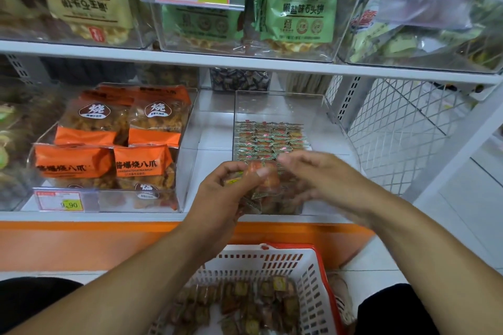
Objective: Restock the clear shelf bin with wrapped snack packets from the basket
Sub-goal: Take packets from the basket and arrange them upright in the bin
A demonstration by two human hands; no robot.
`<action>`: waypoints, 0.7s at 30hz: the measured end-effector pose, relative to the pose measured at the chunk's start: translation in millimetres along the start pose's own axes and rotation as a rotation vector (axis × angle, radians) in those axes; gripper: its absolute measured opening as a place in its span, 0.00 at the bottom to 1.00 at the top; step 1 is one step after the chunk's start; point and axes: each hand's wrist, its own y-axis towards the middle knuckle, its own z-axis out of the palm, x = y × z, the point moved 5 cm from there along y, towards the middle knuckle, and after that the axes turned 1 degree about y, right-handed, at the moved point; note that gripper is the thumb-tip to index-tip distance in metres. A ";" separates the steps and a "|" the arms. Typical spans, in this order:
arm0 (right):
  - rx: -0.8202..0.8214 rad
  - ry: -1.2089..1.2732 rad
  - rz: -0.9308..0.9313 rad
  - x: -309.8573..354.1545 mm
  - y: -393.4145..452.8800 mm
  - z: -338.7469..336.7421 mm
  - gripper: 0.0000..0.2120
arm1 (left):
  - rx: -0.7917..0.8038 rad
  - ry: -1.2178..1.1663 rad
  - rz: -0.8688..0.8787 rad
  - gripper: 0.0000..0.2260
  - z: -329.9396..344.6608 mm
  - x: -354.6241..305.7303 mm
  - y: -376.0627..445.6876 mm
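A clear shelf bin (318,106) stands on the lower shelf and holds several small wrapped snack packets (269,139) in neat rows. My left hand (226,193) grips a bunch of packets (265,179) over the bin's front edge. My right hand (318,174) is blurred beside them at the bin's front, its fingers loosely bent toward the bunch; whether it touches or holds a packet I cannot tell. Below, a white basket with a red rim (307,275) holds several more packets (239,304).
A clear bin of orange snack bags (114,144) stands to the left, with a 9.90 price tag (61,201). The upper shelf (245,61) carries bins of green and tan packs. A white wire mesh panel (402,128) closes off the right side.
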 end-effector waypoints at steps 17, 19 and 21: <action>-0.177 0.205 -0.385 8.7 -10.8 7.6 0.24 | 0.141 -0.305 -0.220 0.16 5.7 -8.3 -10.7; -0.171 0.165 -0.401 6.7 -10.9 13.4 0.25 | 0.118 -0.323 -0.228 0.16 5.8 -8.4 -11.1; -0.171 0.110 -0.391 5.0 -10.6 16.8 0.26 | 0.103 -0.344 -0.227 0.14 4.5 -9.6 -11.0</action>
